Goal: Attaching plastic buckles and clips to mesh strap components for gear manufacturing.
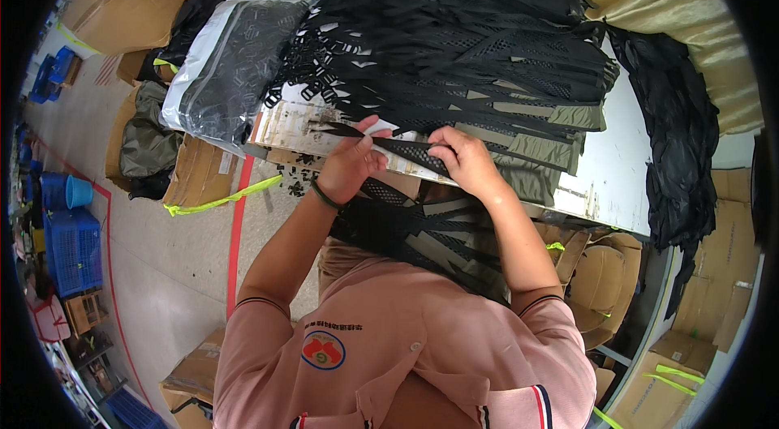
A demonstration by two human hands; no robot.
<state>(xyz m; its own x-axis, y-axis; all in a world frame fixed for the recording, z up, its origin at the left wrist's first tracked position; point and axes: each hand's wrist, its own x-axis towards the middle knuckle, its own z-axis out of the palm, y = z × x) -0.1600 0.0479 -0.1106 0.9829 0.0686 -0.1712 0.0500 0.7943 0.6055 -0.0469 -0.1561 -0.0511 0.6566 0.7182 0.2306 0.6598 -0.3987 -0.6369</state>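
A black mesh strap (410, 150) stretches between my two hands above the near edge of the white table (596, 178). My left hand (355, 163) is closed on its narrow end, and a thin webbing tip sticks out to the left. The fingers of my right hand (466, 160) pinch the wider mesh part. Just beyond my hands lies a thick pile of black mesh straps (454, 40) with olive fabric panels (527, 145). Several black plastic buckles (312, 76) lie at the pile's left end. More black mesh and olive pieces (430, 226) rest over my lap.
A clear plastic bag of black buckles (239, 64) sits at the table's left. Cardboard boxes (207, 173) stand below it, and another open box (604, 283) is at the right. Black fabric (677, 129) hangs over the right edge. Blue crates (73, 246) line the far left.
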